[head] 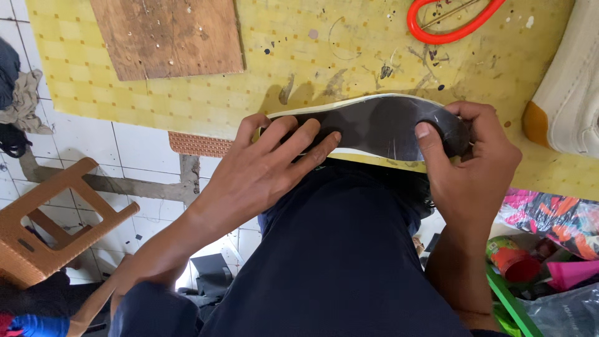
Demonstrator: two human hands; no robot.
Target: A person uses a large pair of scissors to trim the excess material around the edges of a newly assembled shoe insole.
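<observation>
A dark grey insole [374,125] with a pale yellow-white rim lies across my knee at the edge of the yellow patterned table [262,87]. My left hand [268,165] presses flat on its left end, fingers spread over the grey surface. My right hand [468,156] grips the right end, thumb on top and fingers curled around the edge. My dark blue trouser leg [337,262] sits under the insole.
A brown wooden board [168,34] lies on the table at the left. Red-handled scissors [449,19] rest at the top right. A white shoe [571,93] stands at the right edge. A brown plastic stool [43,224] stands on the tiled floor. Colourful bags [555,237] lie lower right.
</observation>
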